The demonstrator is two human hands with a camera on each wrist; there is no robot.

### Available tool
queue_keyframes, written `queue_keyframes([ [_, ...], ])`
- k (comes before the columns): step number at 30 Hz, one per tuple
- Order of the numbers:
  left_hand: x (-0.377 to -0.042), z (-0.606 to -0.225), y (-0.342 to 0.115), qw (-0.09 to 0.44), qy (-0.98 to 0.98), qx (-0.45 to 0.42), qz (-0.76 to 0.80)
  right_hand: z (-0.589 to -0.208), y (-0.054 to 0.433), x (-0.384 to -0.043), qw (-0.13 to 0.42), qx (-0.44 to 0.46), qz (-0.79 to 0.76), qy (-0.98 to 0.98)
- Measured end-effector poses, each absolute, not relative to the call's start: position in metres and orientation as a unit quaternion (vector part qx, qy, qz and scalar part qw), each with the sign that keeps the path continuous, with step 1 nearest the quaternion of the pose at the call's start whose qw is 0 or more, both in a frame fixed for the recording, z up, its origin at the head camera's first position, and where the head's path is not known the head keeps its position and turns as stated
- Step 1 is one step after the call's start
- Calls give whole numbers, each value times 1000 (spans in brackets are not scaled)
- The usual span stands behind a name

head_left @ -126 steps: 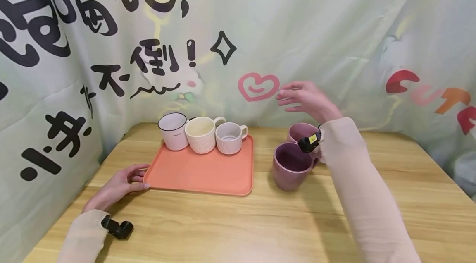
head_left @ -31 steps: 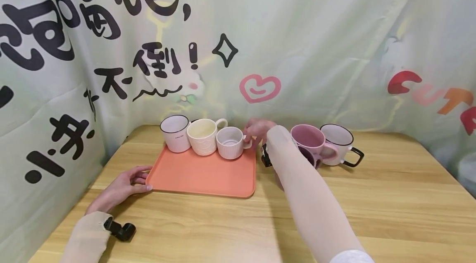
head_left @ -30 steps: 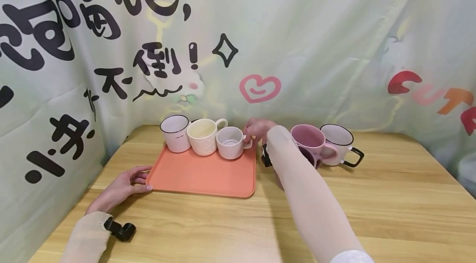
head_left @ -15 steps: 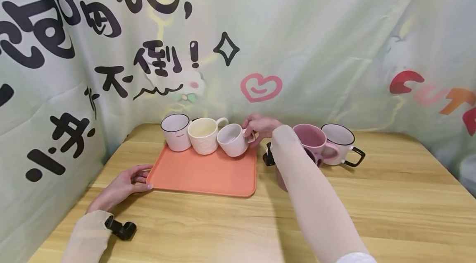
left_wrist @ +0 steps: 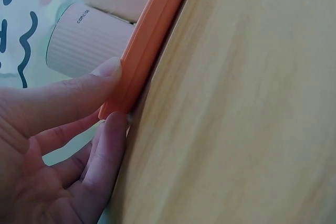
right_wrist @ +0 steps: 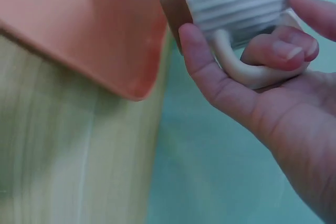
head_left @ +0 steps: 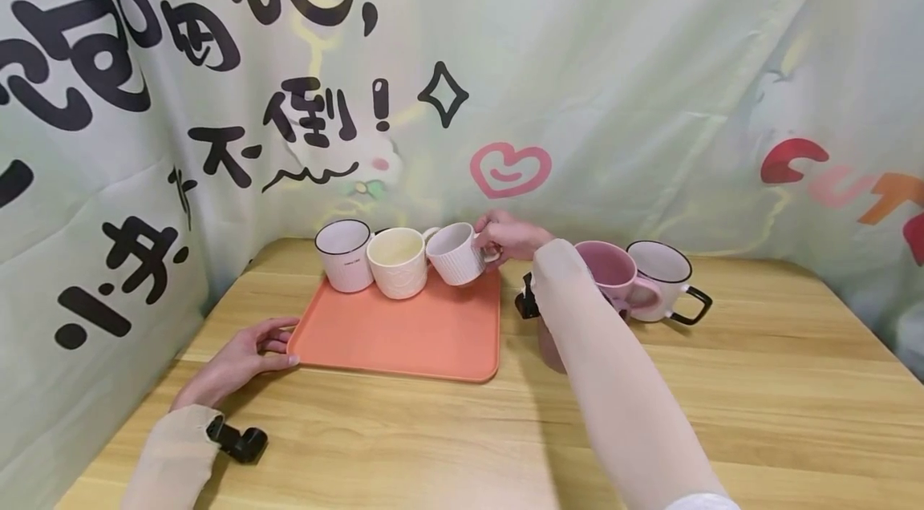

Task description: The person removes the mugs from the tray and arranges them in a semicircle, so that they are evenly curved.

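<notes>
My right hand [head_left: 512,239] grips a small ribbed white mug [head_left: 456,255] by its handle, with fingers through the loop in the right wrist view. The mug is tilted and raised over the back right of an orange tray [head_left: 397,342]. At the tray's front left corner my left hand [head_left: 241,354] pinches the rim; the left wrist view shows the thumb [left_wrist: 107,69] on top and a finger beneath. On the tray's back edge stand a white mug with a black rim [head_left: 345,261] and a cream mug [head_left: 399,265], side by side.
Right of the tray, partly behind my right sleeve [head_left: 613,366], stand a pink mug [head_left: 608,265], a darker purple mug [head_left: 550,346] and a white mug with a black handle [head_left: 658,273]. A printed cloth [head_left: 613,77] hangs behind the wooden table [head_left: 404,446].
First my right hand came left from above the purple mugs to the ribbed mug's handle. Since then that mug has been lifted off the tray and tilted. The left hand stays at the tray corner.
</notes>
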State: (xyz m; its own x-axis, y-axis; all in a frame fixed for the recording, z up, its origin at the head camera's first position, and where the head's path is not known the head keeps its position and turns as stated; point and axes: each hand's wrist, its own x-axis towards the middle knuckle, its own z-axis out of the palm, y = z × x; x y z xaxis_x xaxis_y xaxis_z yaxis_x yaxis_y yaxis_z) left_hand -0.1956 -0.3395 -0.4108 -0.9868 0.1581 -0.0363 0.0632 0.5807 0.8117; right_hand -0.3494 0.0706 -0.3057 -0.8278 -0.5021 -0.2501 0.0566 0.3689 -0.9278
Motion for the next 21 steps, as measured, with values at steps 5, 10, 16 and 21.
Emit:
queue_keyframes([
  [5,-197,-412,-341,51,889,68,450,-294,71,-346,242,-163,-561,775],
  [10,-198,-412,-339,54,883,70,460,-284,74,-341,228,-186,-578,761],
  [16,-197,-410,-340,54,884,74,458,-274,77,-338,205,-206,-577,763],
  [21,-196,-410,-341,51,882,77,461,-267,79,-336,178,-220,-577,766],
])
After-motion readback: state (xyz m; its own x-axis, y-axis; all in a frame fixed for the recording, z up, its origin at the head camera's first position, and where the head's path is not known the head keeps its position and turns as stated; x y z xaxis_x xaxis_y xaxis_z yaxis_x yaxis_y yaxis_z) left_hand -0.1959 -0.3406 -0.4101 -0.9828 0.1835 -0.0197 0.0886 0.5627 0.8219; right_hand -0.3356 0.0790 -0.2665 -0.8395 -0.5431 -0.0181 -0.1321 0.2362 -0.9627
